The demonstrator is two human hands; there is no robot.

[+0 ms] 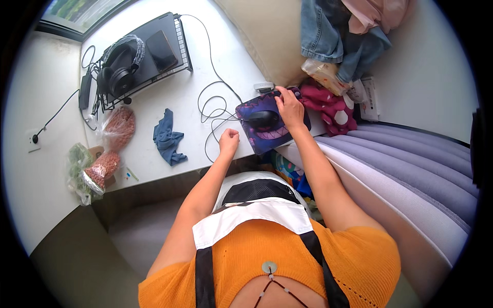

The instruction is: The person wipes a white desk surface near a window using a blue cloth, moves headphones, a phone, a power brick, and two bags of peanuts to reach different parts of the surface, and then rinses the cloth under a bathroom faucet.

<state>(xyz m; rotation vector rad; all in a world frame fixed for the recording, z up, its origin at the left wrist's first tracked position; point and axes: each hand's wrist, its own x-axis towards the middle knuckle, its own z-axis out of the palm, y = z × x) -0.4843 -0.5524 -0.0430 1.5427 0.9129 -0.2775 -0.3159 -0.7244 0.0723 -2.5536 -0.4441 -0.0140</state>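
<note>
A purple patterned mouse pad (pixel 259 143) lies near the right front edge of the white desk, with a black corded mouse (pixel 262 120) on it. Over the pad's far right part reaches my right hand (pixel 290 109), its fingers bent and apart, the tips near the pad's far edge. A small white object (pixel 264 87) sits just beyond, left of those fingertips. To the left of the pad, my left hand (pixel 229 141) is curled closed above the desk's front area. Nothing shows in it. The mouse cable (pixel 222 82) loops between this hand and the pad.
At the far left, headphones (pixel 121 77) and a phone (pixel 161 50) rest on a laptop (pixel 149 31) on a black rack. A crumpled blue cloth (pixel 168 137) lies mid-desk. Bagged goods (pixel 105 163) stand at the left edge. Clothes (pixel 323 36) and a magenta plush item (pixel 328 105) lie at right.
</note>
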